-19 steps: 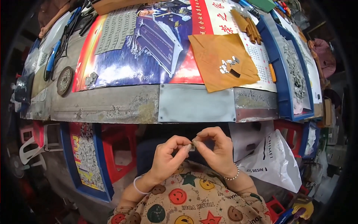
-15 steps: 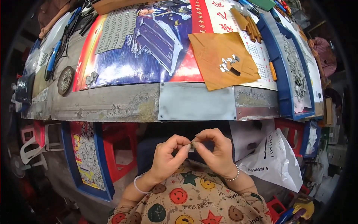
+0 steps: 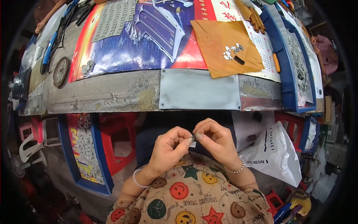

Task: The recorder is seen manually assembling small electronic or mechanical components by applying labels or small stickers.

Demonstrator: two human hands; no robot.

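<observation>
Over my lap, below the table edge, my left hand and my right hand meet fingertip to fingertip. Both pinch a small grey and white piece between thumbs and forefingers. Most of it is hidden by the fingers, so its kind cannot be made out. On the table ahead lies a brown sheet, perhaps sandpaper, bearing several small light pieces and a small black block. A pale metal plate is fixed at the table's front edge, just beyond my hands.
A blue tray of small grey parts stands on the table's right; another blue tray sits low on my left, by a red stool. A white plastic bag is at right. Other people's arms show at the far left and right.
The table and its things sit higher in the picture as my view shifts. My hands stay pinched together, and more of the small piece shows between the fingertips.
</observation>
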